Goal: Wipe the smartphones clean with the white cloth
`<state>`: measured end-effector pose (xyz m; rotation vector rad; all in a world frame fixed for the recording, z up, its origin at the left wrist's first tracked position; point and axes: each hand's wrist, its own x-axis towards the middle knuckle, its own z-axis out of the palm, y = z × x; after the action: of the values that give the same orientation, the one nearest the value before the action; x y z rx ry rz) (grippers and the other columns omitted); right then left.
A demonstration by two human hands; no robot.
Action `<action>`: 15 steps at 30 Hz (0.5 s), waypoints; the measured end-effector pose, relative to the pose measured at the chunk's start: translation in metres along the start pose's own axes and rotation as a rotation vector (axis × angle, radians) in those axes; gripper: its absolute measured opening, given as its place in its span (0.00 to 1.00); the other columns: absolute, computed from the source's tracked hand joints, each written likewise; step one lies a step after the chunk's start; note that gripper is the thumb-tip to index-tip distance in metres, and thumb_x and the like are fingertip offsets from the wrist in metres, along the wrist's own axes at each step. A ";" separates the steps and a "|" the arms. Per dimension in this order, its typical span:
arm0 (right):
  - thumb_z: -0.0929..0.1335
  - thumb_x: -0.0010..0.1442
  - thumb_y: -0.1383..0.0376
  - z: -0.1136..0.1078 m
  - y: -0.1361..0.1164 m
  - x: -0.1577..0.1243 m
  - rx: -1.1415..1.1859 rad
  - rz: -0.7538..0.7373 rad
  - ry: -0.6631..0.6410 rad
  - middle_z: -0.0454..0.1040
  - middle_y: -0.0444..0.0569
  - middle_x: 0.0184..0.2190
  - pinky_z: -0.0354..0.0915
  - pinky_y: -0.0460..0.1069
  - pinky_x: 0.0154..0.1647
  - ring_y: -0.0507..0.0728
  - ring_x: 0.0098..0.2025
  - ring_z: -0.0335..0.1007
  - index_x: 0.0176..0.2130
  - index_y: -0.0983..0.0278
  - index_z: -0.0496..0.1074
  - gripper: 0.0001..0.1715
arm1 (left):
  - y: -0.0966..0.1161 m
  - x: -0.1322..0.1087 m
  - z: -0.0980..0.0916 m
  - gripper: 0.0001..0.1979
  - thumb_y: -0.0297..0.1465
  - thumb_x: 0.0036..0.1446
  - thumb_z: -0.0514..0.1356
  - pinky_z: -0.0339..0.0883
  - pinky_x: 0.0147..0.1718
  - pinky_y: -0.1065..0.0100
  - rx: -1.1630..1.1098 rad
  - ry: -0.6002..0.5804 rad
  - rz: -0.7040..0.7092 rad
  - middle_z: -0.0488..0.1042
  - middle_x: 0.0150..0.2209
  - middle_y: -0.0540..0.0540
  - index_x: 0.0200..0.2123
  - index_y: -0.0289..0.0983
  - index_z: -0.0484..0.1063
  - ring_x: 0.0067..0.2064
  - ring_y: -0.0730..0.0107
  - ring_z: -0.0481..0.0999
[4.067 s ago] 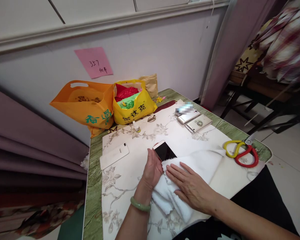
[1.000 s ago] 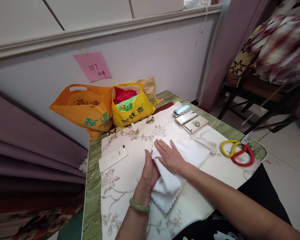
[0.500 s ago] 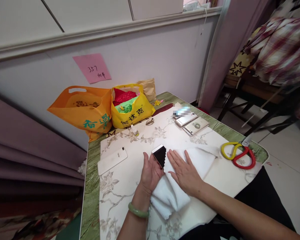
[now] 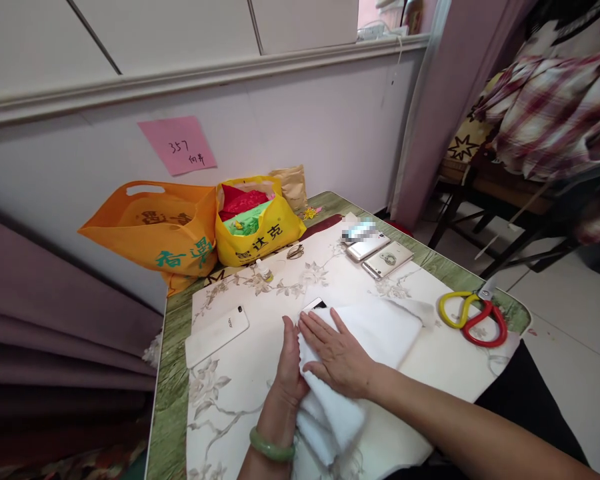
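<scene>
My left hand (image 4: pixel 289 370) supports a white-edged smartphone (image 4: pixel 319 305) from below and the side, its thumb pointing up. Most of the phone is hidden under a white cloth (image 4: pixel 385 330); only its far end with a strip of black screen shows. On top of the cloth, over the phone, my right hand (image 4: pixel 337 353) lies flat with its fingers stretched out. The cloth's loose folds hang down toward me and spread to the right across the table. A green bangle (image 4: pixel 273 445) circles my left wrist.
A white phone (image 4: pixel 219 335) lies left; two phones (image 4: pixel 369 245) (image 4: pixel 387 260) lie back right. Scissors (image 4: pixel 473 317) rest near the right edge. A small bottle (image 4: pixel 265 271), an orange bag (image 4: pixel 145 230) and a filled yellow bag (image 4: pixel 260 230) stand at the back.
My right hand and the cloth have slid left over the phone, covering most of its screen. My left hand has turned more upright beside it. The view has shifted slightly.
</scene>
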<state>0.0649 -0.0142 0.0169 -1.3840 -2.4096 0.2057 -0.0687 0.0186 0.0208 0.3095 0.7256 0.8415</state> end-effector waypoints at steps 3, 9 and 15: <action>0.55 0.69 0.49 0.002 0.009 0.017 -0.007 0.040 0.003 0.41 0.54 0.71 0.34 0.65 0.70 0.60 0.72 0.34 0.71 0.66 0.38 0.41 | -0.001 -0.001 0.011 0.33 0.52 0.61 0.53 0.54 0.64 0.56 -0.071 -0.037 -0.050 0.70 0.59 0.38 0.61 0.38 0.64 0.63 0.54 0.65; 0.55 0.70 0.50 0.004 0.031 0.023 -0.054 0.189 0.041 0.44 0.54 0.70 0.34 0.67 0.69 0.61 0.71 0.38 0.70 0.66 0.39 0.40 | 0.000 -0.002 0.017 0.30 0.49 0.64 0.50 0.56 0.63 0.54 -0.103 -0.156 0.027 0.67 0.61 0.41 0.64 0.42 0.59 0.62 0.55 0.67; 0.57 0.69 0.53 0.004 0.031 -0.012 -0.178 0.232 0.098 0.48 0.56 0.69 0.31 0.67 0.69 0.63 0.71 0.42 0.71 0.67 0.38 0.40 | 0.004 -0.007 0.018 0.31 0.51 0.63 0.49 0.64 0.56 0.51 -0.028 -0.213 -0.008 0.68 0.61 0.39 0.64 0.43 0.58 0.58 0.54 0.71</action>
<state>0.0940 -0.0084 0.0016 -1.7123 -2.2294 -0.0199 -0.0617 0.0164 0.0387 0.3652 0.5161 0.7970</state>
